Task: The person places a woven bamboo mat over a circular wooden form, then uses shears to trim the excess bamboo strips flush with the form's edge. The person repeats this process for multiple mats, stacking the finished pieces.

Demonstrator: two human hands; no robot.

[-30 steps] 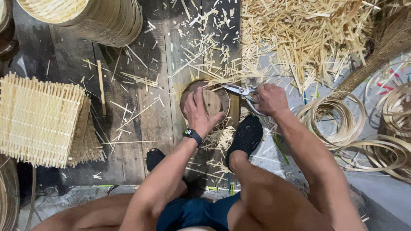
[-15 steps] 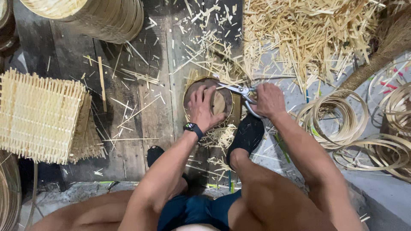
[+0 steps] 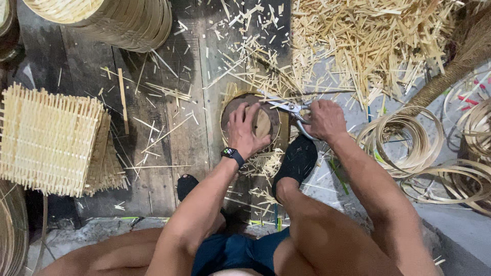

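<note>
Trimming step: left hand (image 3: 245, 130) pressed flat on small round woven bamboo tray (image 3: 251, 121), mid dark plank floor (image 3: 153, 168). Right hand (image 3: 323, 118) clamped on steel scissors (image 3: 287, 107) at tray's rim. Next cut prob. needs tray rotated, blades aligned w/ protruding strips.

Both bare forearms reach up from six o'clock toward twelve, elbows bent near the knees. The left hand (image 3: 247, 130) lies palm down at about eleven o'clock of centre, fingers spread and pressing flat, wrist banded with a dark watch. The right hand (image 3: 323, 120) sits just beside it toward three o'clock, fingers curled tight in a closed grip, knuckles up, thumb pointing toward nine o'clock.
</note>
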